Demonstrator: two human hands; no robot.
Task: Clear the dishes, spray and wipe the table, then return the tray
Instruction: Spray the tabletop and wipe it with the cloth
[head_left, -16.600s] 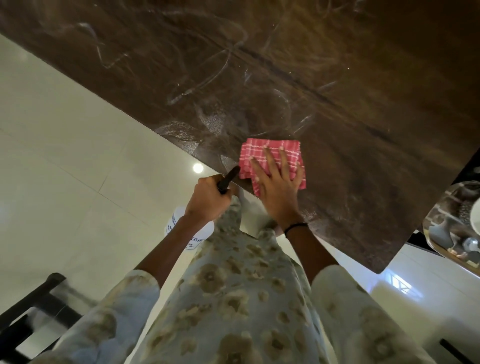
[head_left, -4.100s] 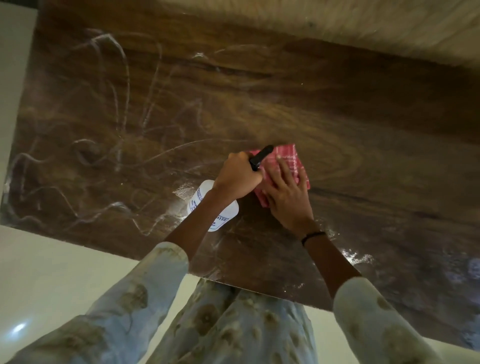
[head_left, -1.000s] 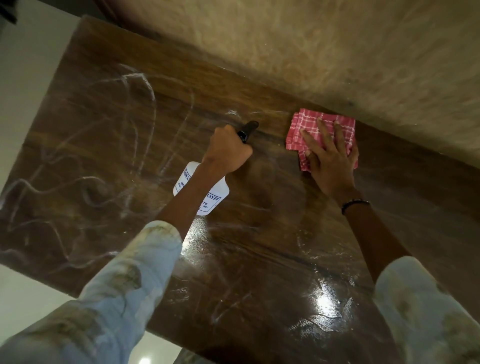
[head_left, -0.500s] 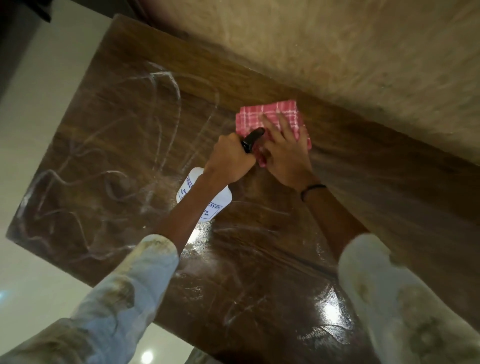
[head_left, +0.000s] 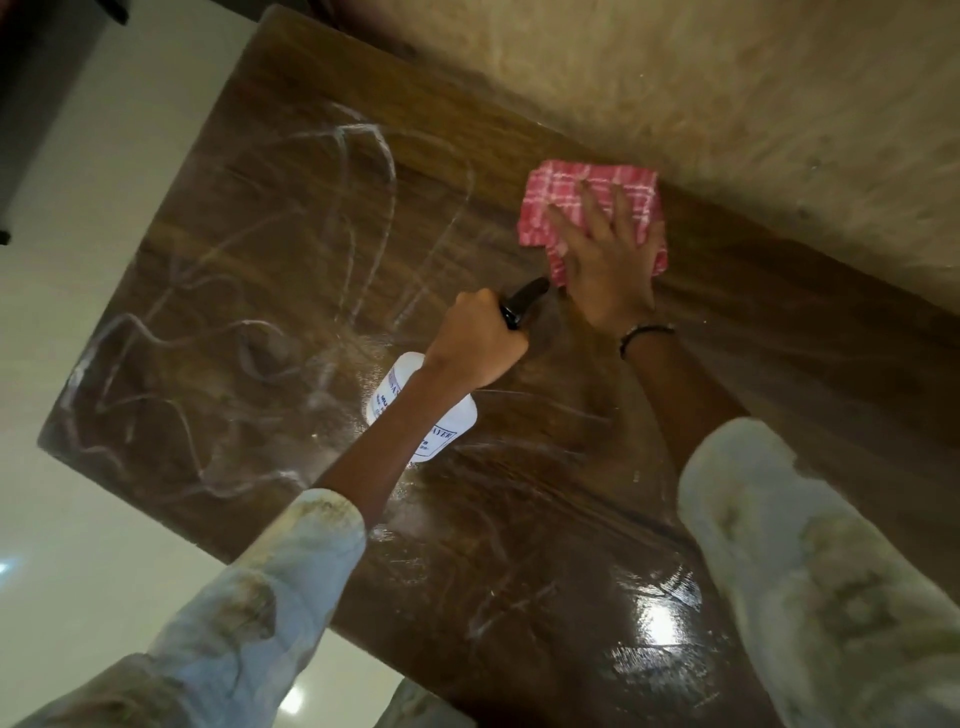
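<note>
While no dishes showed, table (head_left: 218, 218) bore smears at left. Right hand (head_left: 608, 260) lay flat, fingers spread, pressing cloth (head_left: 566, 195) at upper right; left hand (head_left: 475, 343) gripped bottle (head_left: 441, 431) mid-frame. Wiping unfinished; tray unseen, return pending.

Seemingly a home dining room: polished wooden table (head_left: 291, 249) against a textured beige wall (head_left: 727, 78), glossy white floor tiles (head_left: 78, 545) beside the table.

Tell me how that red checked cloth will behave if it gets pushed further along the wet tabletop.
The red checked cloth is folded and pressed flat under the right hand, so it probably slides as one pad. Being soft fabric, it may bunch once released. The table looks wet, so it likely glides easily.
</note>
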